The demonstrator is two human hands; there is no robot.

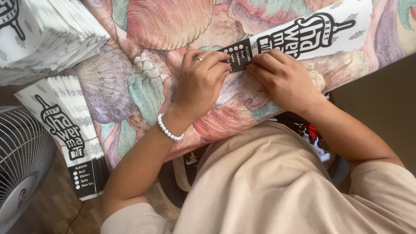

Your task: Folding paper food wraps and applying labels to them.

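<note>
White paper with black print makes up the long flat sleeve that both hands work on in the head view. It lies slantwise across a table covered with a cloth patterned in large pink, green and mauve seashells, its far end running up toward the top right and its black near end pointing down toward the middle.

Left hand, with a ring on one finger and a bracelet of white beads at the wrist, rests palm down on the cloth, its fingertips curled onto the black end of the sleeve; its grip is pressed together on that end. Right hand lies just beside it on the other side, fingers bent and pinching the sleeve's lower edge, so this grip too is clamped on the paper. The two hands almost touch at the black end.

At the top left sits a thick stack of the same sleeves, and below it a second, fanned bundle hangs over the table edge. A white fan guard shows at the lower left, over wooden floor. The person wears a beige top.
</note>
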